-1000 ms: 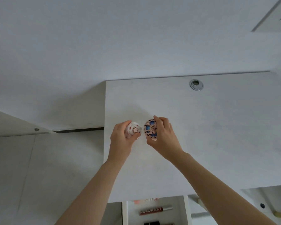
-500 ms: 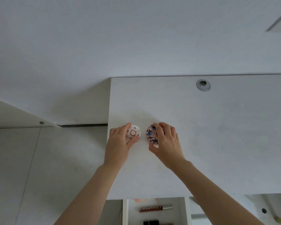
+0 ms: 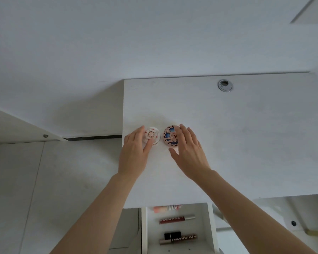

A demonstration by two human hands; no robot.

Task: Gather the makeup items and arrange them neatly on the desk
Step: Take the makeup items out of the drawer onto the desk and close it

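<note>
Both compacts have come down since a second ago, when they were held tilted above the surface (image 3: 246,143); now they lie flat, side by side, just left of frame centre. The left hand (image 3: 134,153) keeps thumb and forefinger lightly pinched on the small white compact (image 3: 151,135). Just beside it, apart, lies the larger patterned compact (image 3: 170,136), with the right hand (image 3: 189,153) over its right edge, fingers straightened and spread, released from their earlier grip. Two items look placed. At bottom centre the open drawer (image 3: 210,226) holds lip tubes (image 3: 176,219) yet to be gathered, so most of the job remains, I'd say.
</note>
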